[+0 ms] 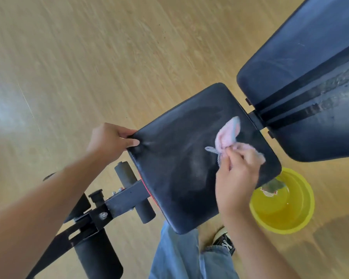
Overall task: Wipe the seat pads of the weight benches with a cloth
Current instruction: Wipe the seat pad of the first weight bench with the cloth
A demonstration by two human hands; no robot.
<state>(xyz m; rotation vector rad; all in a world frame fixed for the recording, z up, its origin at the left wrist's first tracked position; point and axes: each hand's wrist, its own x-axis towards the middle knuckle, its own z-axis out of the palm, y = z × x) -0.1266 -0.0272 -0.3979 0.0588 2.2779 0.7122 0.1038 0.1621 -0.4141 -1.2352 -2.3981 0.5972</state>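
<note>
A black seat pad [181,158] of a weight bench fills the middle of the view, with faint wipe streaks on it. My left hand [111,141] grips the pad's left corner, thumb on top. Over the pad's right half, my right hand [238,174] holds a pink and grey cloth [227,135] pinched in its fingers, the loose end pointing up toward the backrest. The hand is blurred. The black back pad [302,77] rises at the upper right, scuffed and taped along its middle.
A yellow bucket [302,218] with liquid stands on the wooden floor [89,57] at the right of the seat. The bench's black frame and foam rollers [127,174] lie at the lower left. My jeans leg and shoe [224,240] are below the seat.
</note>
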